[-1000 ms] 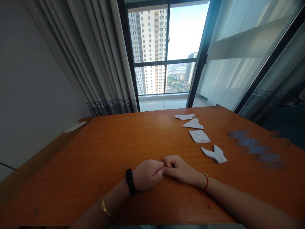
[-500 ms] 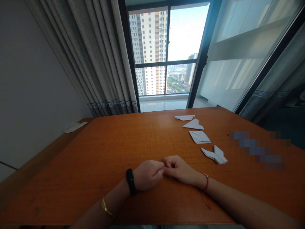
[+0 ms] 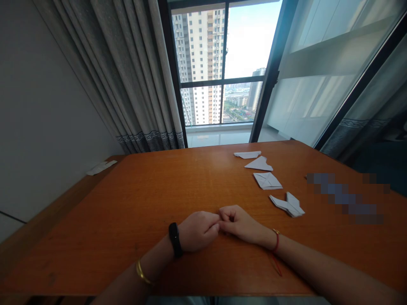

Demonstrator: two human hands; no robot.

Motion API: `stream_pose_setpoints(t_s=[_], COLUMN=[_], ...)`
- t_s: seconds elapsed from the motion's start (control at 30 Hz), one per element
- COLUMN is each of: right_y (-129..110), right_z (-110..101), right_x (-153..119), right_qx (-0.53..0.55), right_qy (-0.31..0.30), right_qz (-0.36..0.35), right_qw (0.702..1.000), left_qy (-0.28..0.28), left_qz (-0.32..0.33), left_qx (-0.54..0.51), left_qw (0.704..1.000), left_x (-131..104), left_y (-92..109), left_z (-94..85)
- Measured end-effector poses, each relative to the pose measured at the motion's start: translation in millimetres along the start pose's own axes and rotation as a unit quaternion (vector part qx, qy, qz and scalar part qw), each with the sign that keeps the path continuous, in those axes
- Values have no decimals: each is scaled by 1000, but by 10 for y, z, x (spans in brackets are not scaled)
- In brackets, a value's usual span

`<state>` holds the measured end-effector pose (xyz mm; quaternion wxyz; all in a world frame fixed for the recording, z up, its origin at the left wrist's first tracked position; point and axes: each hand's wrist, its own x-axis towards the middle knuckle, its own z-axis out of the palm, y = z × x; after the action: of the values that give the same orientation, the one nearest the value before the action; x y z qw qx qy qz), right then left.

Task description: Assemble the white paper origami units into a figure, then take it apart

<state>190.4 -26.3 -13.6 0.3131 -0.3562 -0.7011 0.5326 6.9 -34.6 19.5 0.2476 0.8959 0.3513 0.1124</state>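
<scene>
My left hand (image 3: 199, 231), with a black band at the wrist, rests closed on the wooden table (image 3: 152, 186). Its fingertips meet those of my right hand (image 3: 242, 224), whose fingers are curled in. Whether anything small lies between the fingertips is hidden. To the right of my right hand is a folded white paper piece with two arms (image 3: 294, 205). Behind it lie a square folded paper (image 3: 267, 181), a pointed folded paper (image 3: 260, 164) and a flat narrow folded paper (image 3: 247, 155), in a line running away from me.
A blurred, pixelated patch (image 3: 345, 197) covers something at the table's right. A white strip (image 3: 101, 167) lies on the ledge at the far left. Curtains (image 3: 136, 84) and a window stand beyond the table's far edge.
The camera view has shifted very slightly. Both hands and the folded papers keep their places on the table.
</scene>
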Motion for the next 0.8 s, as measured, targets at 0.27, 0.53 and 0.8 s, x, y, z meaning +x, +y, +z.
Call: stream_pose_setpoints(t_s=[0.27, 0.53, 0.8], right_y=[-26, -5, -13], right_z=[-16, -2, -2], right_x=[-13, -12, -6], right_qx=[-14, 12, 18], right_qy=[1, -4, -8], right_qz=[-2, 7, 10], right_qw=[1000, 1000, 1000], left_qy=[-7, -3, 6], left_qz=[8, 6, 22], left_qx=[9, 5, -16], left_qw=[1000, 1000, 1000], left_x=[-3, 5, -2], left_y=[-19, -13, -36], left_z=[5, 1, 10])
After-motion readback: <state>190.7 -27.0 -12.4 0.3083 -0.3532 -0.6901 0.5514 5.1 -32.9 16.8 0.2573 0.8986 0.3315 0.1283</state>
